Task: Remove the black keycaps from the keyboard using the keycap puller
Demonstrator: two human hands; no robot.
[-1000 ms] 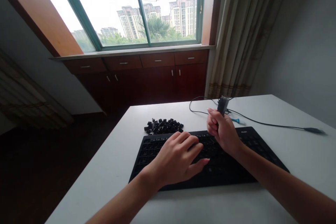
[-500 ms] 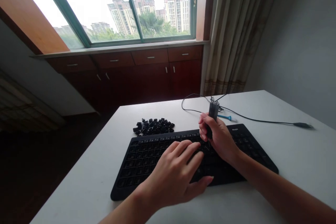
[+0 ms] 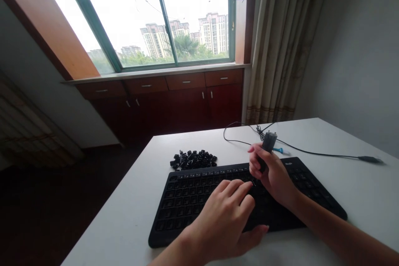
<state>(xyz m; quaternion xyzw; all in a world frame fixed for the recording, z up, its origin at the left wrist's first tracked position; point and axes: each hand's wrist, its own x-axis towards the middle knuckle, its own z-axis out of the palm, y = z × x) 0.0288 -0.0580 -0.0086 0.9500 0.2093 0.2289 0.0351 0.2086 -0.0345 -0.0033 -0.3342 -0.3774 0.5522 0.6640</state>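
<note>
A black keyboard [image 3: 182, 203] lies on the white table, with many keycaps off its left side. My right hand [image 3: 276, 176] is wrapped round the dark grey handle of a keycap puller [image 3: 269, 140], whose thin wires point down over the middle of the keys. Beside it my left hand [image 3: 229, 212] rests on the keyboard, palm down, fingers bent but apart and the thumb stretched out. Its fingertips are near the wire ends, and I see nothing held in it. Part of the keyboard is hidden under both hands.
Behind the keyboard's left half is a heap of loose black keycaps [image 3: 195, 159]. A small blue-handled brush [image 3: 280, 150] lies behind my right hand. Black cable [image 3: 318, 154] trails across the back right of the white table [image 3: 118, 216].
The camera view has tilted and shifted, so everything sits lower and further right. The puller's handle leans a little more to the right. Both hands stay at the same part of the keyboard.
</note>
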